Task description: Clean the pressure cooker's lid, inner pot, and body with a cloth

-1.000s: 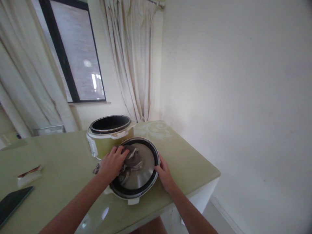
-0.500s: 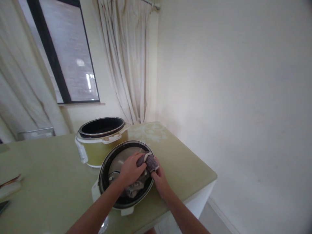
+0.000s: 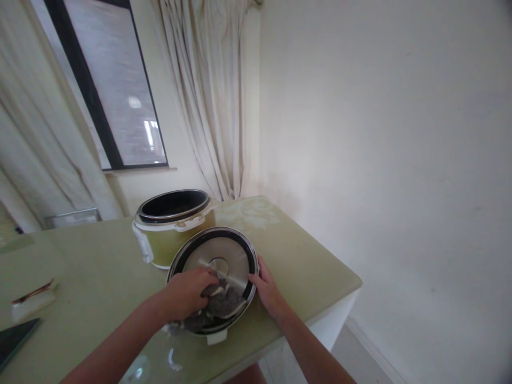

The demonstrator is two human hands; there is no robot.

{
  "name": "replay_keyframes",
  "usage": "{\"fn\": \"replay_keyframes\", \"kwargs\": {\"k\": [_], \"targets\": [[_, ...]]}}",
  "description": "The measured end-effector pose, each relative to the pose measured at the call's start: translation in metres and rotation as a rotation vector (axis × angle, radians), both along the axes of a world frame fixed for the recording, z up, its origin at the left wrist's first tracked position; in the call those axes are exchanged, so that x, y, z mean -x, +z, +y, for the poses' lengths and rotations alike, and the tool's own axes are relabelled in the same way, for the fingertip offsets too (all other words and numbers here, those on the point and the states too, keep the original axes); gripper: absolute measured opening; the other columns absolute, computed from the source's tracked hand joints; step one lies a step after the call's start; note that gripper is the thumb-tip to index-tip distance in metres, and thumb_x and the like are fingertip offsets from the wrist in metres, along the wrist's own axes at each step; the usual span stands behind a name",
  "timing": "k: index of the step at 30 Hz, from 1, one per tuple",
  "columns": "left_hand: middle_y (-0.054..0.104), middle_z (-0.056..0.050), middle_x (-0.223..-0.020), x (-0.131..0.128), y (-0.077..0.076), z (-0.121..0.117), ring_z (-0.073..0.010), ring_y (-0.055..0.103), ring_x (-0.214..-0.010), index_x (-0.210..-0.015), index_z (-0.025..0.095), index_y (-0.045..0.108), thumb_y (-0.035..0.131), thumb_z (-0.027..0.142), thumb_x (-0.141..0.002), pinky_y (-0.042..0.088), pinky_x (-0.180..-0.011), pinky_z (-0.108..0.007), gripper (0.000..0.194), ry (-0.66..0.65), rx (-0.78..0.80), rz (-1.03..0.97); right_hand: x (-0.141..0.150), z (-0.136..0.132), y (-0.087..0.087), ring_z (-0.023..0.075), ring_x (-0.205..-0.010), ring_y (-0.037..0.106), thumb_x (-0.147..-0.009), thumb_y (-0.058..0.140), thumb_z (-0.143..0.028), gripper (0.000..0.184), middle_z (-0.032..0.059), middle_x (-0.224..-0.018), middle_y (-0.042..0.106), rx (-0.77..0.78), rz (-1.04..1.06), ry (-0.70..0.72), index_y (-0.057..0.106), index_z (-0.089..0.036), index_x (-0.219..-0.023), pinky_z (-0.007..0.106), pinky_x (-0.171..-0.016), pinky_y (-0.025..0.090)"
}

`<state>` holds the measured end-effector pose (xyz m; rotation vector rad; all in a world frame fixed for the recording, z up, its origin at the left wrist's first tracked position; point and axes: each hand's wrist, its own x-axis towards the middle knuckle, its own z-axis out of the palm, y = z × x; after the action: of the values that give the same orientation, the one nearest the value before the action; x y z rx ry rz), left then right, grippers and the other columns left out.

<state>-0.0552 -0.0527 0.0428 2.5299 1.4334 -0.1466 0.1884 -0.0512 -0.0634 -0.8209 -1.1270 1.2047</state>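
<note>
A round cooker lid (image 3: 224, 256) lies upside down on the pale green table (image 3: 92, 266), its metal inner plate and black seal facing up. My left hand (image 3: 188, 293) presses a grey cloth (image 3: 222, 305) against the lid's near part, fingers curled over the cloth. My right hand (image 3: 266, 288) rests on the lid's right rim, fingers against the edge, steadying it. Just behind the lid stands the open cooker body (image 3: 172, 224), green with a dark inner pot.
A dark tablet or phone (image 3: 16, 341) and a small white packet (image 3: 32, 301) lie at the table's left. Curtains (image 3: 216, 96) and a window (image 3: 116, 90) are behind. The table's right edge drops off beside a white wall.
My left hand has swept the cloth from the lid's far left, across to its right side, then down to the near edge. My right hand stays on the rim.
</note>
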Motion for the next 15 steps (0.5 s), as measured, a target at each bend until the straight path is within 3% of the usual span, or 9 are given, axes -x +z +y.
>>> {"fn": "replay_keyframes", "kwargs": {"k": [4,6,9,11,13,15], "targets": [[0.068,-0.010,-0.136,0.024,-0.005,0.019,-0.0315,0.065,-0.129,-0.136,0.031,0.069,0.052,0.014,-0.087,0.055,-0.102,-0.044,0.054,0.211,-0.312,-0.025,-0.001,0.004,-0.007,0.0285,-0.127,0.065,-0.077,0.070,-0.031,0.065,0.0028,-0.137,0.074,0.040,-0.008,-0.082,0.065,-0.028,-0.142,0.042,-0.106,0.054],[0.068,-0.011,-0.133,0.038,-0.015,0.029,-0.0312,0.067,-0.123,-0.137,0.027,0.065,0.049,0.020,-0.092,0.055,-0.102,-0.044,0.049,0.312,-0.449,-0.177,-0.003,0.007,-0.011,0.0274,-0.112,0.070,-0.078,0.069,-0.034,0.065,0.0038,-0.127,0.077,0.052,-0.030,-0.155,0.064,-0.026,-0.142,0.041,-0.100,0.056],[0.070,-0.013,-0.128,0.054,-0.041,0.033,-0.0308,0.068,-0.117,-0.133,0.021,0.060,0.047,0.033,-0.094,0.054,-0.104,-0.045,0.043,0.458,-0.597,-0.567,-0.010,0.013,-0.015,0.0269,-0.103,0.071,-0.081,0.069,-0.042,0.061,0.0059,-0.121,0.078,0.061,-0.052,-0.331,0.066,-0.023,-0.139,0.040,-0.095,0.056],[0.071,-0.013,-0.116,0.059,-0.065,0.029,-0.0316,0.069,-0.109,-0.127,0.020,0.059,0.048,0.040,-0.093,0.057,-0.098,-0.047,0.041,0.640,-0.673,-0.779,-0.019,0.018,-0.019,0.0282,-0.105,0.071,-0.080,0.069,-0.045,0.057,0.0078,-0.122,0.078,0.050,-0.045,-0.467,0.069,-0.023,-0.132,0.040,-0.095,0.055],[0.071,-0.012,-0.107,0.063,-0.088,0.023,-0.0324,0.069,-0.100,-0.123,0.021,0.058,0.050,0.045,-0.092,0.059,-0.091,-0.049,0.040,0.812,-0.715,-0.884,-0.032,0.022,-0.022,0.0295,-0.109,0.070,-0.079,0.069,-0.044,0.050,0.0087,-0.121,0.078,0.043,-0.030,-0.569,0.072,-0.022,-0.124,0.040,-0.095,0.055],[0.070,-0.011,-0.107,0.066,-0.105,0.018,-0.0327,0.069,-0.100,-0.120,0.024,0.058,0.053,0.047,-0.091,0.059,-0.091,-0.051,0.038,0.859,-0.722,-0.911,-0.047,0.026,-0.024,0.0303,-0.108,0.070,-0.077,0.068,-0.044,0.048,0.0086,-0.115,0.079,0.070,-0.021,-0.649,0.073,-0.021,-0.119,0.039,-0.093,0.055]]}}
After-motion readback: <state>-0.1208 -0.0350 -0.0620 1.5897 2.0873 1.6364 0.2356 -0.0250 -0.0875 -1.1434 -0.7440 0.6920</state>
